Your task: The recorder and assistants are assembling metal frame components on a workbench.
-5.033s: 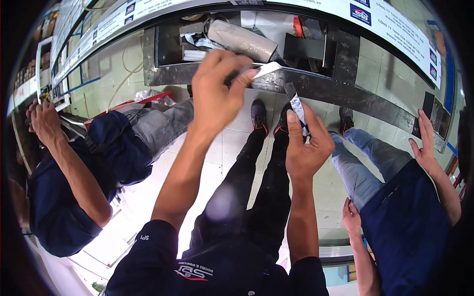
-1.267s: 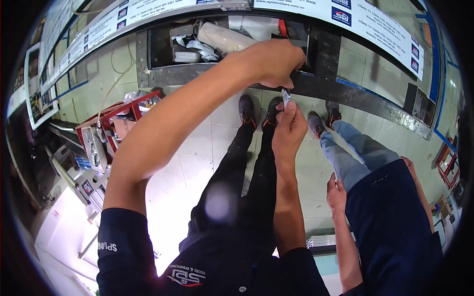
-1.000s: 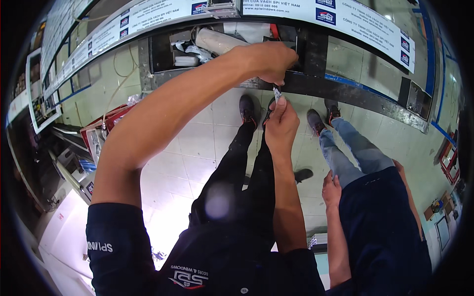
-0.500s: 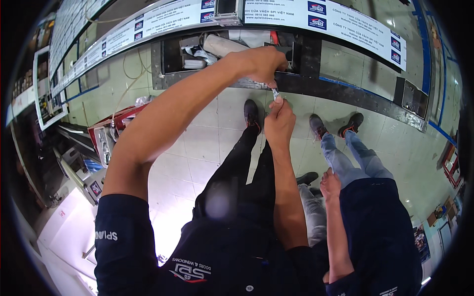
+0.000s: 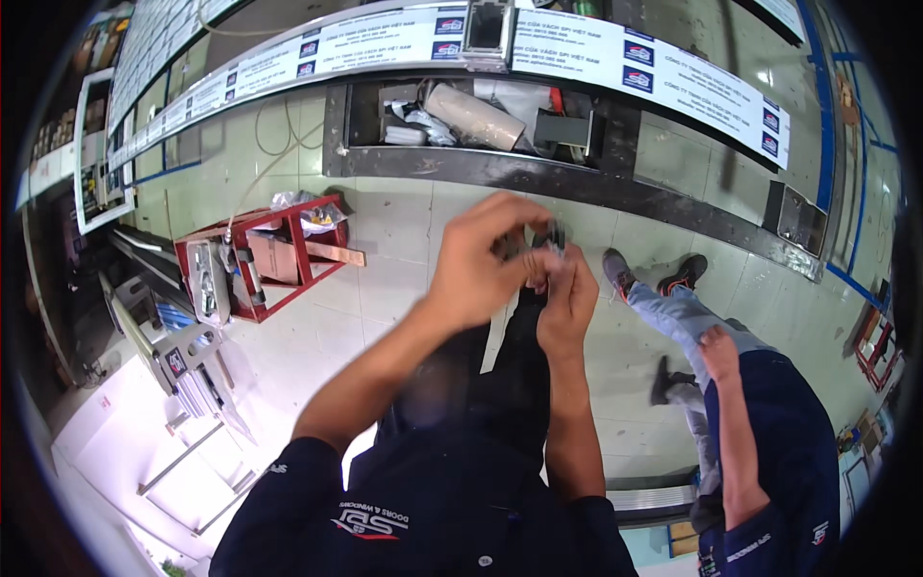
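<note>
In front of my body, my left hand [image 5: 481, 264] and my right hand [image 5: 567, 303] meet with fingertips pressed together. Between them is a small shiny, partly dark piece [image 5: 556, 238], too small and blurred to name. The left fingers curl over it from the left, and the right thumb and fingers pinch from the right. Beyond both hands, apart from them, runs a dark metal bench frame [image 5: 423, 165]. Its open compartment holds a cardboard-coloured roll [image 5: 473, 115], crumpled clear plastic [image 5: 423, 122] and a dark block [image 5: 562, 130].
Long white film-covered profiles [image 5: 385, 43] lie across the bench, with a box-shaped metal piece [image 5: 488, 34] on them. At left stand a red metal frame [image 5: 298, 250] and a grey machine [image 5: 183, 356]. A co-worker in a dark shirt [image 5: 779, 423] stands close on my right.
Both hands have drawn back from the bench edge toward my body. My left hand has left the compartment and come down to meet my right hand. The co-worker's hand has shifted right.
</note>
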{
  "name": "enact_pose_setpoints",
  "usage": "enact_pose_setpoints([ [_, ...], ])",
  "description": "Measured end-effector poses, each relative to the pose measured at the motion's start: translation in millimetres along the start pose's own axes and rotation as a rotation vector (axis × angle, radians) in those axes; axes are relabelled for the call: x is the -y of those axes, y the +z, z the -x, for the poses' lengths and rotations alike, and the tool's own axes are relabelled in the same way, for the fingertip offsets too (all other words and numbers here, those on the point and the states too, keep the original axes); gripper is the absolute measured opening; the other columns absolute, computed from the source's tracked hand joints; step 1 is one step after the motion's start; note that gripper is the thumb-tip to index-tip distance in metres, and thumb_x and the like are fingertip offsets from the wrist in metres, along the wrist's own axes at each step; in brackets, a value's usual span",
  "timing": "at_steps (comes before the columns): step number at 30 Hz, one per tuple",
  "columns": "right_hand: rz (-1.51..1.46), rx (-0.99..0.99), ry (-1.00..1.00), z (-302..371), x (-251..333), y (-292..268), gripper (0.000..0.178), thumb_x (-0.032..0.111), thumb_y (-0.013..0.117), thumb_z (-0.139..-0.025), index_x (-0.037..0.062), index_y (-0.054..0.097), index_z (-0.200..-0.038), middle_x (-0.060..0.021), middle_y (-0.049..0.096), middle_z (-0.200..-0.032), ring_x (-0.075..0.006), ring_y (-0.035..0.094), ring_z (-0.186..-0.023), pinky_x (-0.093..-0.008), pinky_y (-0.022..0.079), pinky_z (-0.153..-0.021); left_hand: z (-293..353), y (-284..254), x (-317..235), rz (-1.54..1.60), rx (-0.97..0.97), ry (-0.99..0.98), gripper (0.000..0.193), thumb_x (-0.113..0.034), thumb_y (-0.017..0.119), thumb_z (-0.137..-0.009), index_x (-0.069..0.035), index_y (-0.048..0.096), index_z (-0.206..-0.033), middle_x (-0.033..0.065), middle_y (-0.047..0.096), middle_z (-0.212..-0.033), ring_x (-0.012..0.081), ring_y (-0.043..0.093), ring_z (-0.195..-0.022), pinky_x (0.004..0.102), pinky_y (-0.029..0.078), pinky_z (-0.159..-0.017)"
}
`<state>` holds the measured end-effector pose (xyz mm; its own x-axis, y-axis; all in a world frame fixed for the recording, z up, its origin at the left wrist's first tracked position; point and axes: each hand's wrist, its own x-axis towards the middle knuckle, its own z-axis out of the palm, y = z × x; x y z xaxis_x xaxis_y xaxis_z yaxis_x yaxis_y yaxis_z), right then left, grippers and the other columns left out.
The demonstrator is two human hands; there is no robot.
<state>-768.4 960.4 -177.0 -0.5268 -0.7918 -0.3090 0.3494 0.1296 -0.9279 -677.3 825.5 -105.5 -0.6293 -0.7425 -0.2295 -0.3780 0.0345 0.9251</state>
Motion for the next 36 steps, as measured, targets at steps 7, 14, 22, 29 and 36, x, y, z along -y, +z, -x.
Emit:
enact_pose_setpoints([
  [7, -0.052, 0.006, -0.213, 18.0, 29.4, 39.4, 0.045, 0.040, 0.060, -0.114, -0.0041, 0.066, -0.118, -0.0053, 0.062, -0.093, -0.0131, 0.055, -0.084, -0.0293, 0.044, -0.075, 35.7, -10.4, -41.7, 0.008, -0.322, 0.279, 0.032, -0.004, 0.094, -0.077, 0.001, 0.078, -0.104, 0.0115, 0.076, -0.103, 0.0181, 0.066, -0.087, 0.0288, 0.050, -0.068],
  [14, -0.031, 0.042, -0.238, 17.8, 36.5, 58.8, 0.047, 0.042, 0.062, -0.113, -0.0041, 0.066, -0.117, -0.0047, 0.061, -0.093, -0.0123, 0.054, -0.082, -0.0288, 0.043, -0.073, 43.8, -23.0, -32.1, -0.087, -0.381, 0.443, 0.028, -0.002, 0.091, -0.080, 0.002, 0.077, -0.104, 0.0135, 0.076, -0.098, 0.0249, 0.068, -0.087, 0.0335, 0.053, -0.076],
  [22, -0.010, 0.046, -0.223, 19.4, 37.7, 61.6, 0.044, 0.040, 0.062, -0.113, -0.0029, 0.066, -0.115, -0.0042, 0.060, -0.092, -0.0124, 0.054, -0.081, -0.0293, 0.043, -0.072, 49.7, -20.7, -19.9, -0.071, -0.414, 0.458, 0.030, -0.004, 0.092, -0.079, 0.002, 0.078, -0.105, 0.0140, 0.076, -0.095, 0.0259, 0.070, -0.088, 0.0347, 0.054, -0.078],
  [29, 0.115, 0.093, -0.354, 6.0, 44.7, 43.6, 0.041, 0.037, 0.058, -0.114, -0.0025, 0.067, -0.110, -0.0082, 0.065, -0.093, -0.0185, 0.056, -0.078, -0.0335, 0.044, -0.070, 43.6, -28.9, -12.5, 0.166, -0.273, 0.492, 0.040, -0.013, 0.098, -0.080, 0.003, 0.075, -0.108, 0.0170, 0.076, -0.103, 0.0269, 0.072, -0.091, 0.0366, 0.057, -0.079],
  [36, 0.188, 0.076, -0.447, 1.3, 50.0, 45.0, 0.042, 0.035, 0.056, -0.115, -0.0022, 0.069, -0.103, -0.0119, 0.068, -0.090, -0.0228, 0.060, -0.079, -0.0356, 0.045, -0.071, 38.7, -29.0, -20.1, 0.092, -0.289, 0.584, 0.041, -0.013, 0.097, -0.082, 0.004, 0.068, -0.106, 0.0182, 0.070, -0.099, 0.0252, 0.068, -0.086, 0.0341, 0.054, -0.070],
])
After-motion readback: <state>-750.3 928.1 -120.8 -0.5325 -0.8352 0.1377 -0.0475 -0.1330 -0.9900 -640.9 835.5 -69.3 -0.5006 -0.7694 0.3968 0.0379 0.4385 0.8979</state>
